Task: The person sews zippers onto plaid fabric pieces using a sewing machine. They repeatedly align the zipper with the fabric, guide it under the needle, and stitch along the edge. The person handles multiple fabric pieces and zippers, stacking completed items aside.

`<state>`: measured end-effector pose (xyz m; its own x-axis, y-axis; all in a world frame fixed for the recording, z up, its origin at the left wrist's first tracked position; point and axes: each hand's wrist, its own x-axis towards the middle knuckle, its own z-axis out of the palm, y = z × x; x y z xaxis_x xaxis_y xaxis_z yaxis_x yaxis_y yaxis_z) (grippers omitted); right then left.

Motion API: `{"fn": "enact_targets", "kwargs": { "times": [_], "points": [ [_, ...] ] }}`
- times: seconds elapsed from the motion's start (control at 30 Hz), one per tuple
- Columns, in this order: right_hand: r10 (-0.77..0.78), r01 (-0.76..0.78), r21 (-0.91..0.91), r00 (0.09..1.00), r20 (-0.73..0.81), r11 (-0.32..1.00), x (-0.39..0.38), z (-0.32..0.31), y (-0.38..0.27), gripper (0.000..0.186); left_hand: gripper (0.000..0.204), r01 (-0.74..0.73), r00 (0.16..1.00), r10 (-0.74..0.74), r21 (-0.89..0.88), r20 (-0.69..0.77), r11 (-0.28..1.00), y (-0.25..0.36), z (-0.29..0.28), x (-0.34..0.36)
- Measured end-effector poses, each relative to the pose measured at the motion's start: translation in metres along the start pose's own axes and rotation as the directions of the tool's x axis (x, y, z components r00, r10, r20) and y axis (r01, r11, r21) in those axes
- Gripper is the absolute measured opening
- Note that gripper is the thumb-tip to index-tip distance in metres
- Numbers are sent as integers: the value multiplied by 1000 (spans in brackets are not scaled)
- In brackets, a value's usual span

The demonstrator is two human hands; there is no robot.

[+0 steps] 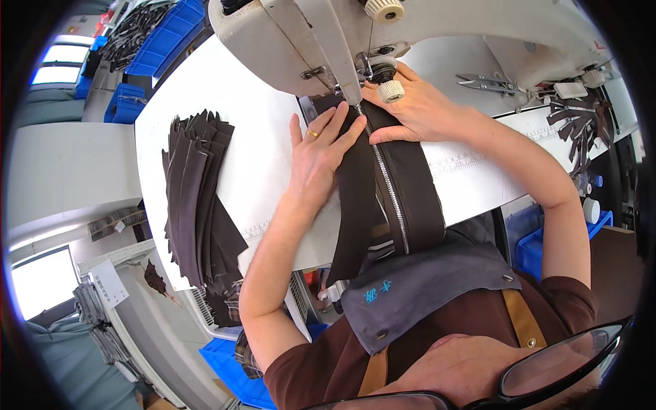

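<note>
Table (256, 160): white
Sewing machine (280, 51): far side
Dark fabric (420, 188): on table, far end under machine
Right hand (427, 109): thumb on fabric; fingertips hidden, grip can't tell
Left hand (320, 152): fingers spread, flat on fabric
Zipper (391, 188): metal, along fabric

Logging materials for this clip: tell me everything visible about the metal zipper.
The zipper shows a narrow line of silvery, metal-looking teeth along dark brown fabric. It runs slightly slanted and gently curved from the sewing machine toward the person's body. No slider can be made out, and whether one or both tooth rows show is unclear. Near its far end, the left hand has a fingertip at or right beside the teeth; the right hand has its thumb close by opposite.
</note>
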<state>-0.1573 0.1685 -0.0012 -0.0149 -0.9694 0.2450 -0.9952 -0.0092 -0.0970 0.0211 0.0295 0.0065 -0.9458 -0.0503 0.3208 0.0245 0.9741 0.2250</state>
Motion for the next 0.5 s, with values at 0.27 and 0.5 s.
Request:
{"fn": "enact_targets", "kwargs": {
  "times": [0.27,0.5],
  "points": [
    [55,-53,-33,996,67,998,-1,0,-3,83,50,1,1000,-1,4,2,1000,3,-1,-1],
    [32,-32,-9,999,-6,999,-2,3,-2,87,50,96,994,-95,-28,44,995,5,-5,-1]
  ]
}}
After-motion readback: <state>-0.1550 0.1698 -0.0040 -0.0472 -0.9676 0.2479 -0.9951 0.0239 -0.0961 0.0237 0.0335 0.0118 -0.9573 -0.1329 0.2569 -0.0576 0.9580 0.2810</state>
